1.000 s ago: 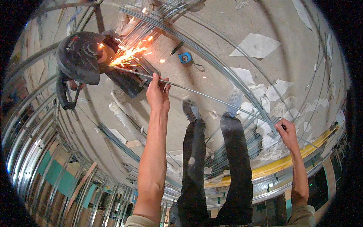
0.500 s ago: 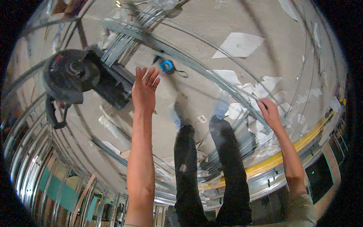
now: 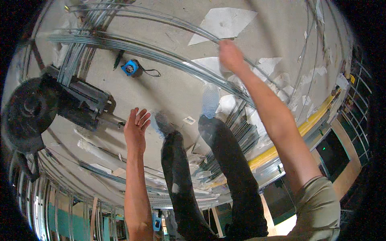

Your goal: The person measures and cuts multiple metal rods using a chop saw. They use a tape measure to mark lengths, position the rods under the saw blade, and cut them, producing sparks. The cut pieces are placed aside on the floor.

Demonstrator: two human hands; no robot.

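My right hand (image 3: 232,57) is closed around thin metal rods (image 3: 177,23) that arc across the floor, on the far side of a thicker bundle of rods (image 3: 148,54). Open and empty, my left hand (image 3: 136,125) hovers with loosely bent fingers beside my left shoe (image 3: 161,122). To its left is a black chop saw (image 3: 30,106) with a round guard and a long base. More rods (image 3: 76,60) run from the saw's base toward the far left, under the thicker bundle. A blue tape measure (image 3: 129,68) with a wrist strap lies beyond my left hand.
White torn sheets (image 3: 225,24) and scraps litter the floor at the right. Dark metal strips (image 3: 237,132) lie beside my right leg. A yellow bar (image 3: 281,146) and metal profiles run along the near right. A white roll (image 3: 96,148) lies below the saw.
The view has shifted right. My right hand has moved far and left, from the near end of the rods to the thin outer ones. My left hand has come back nearer, away from the tape measure.
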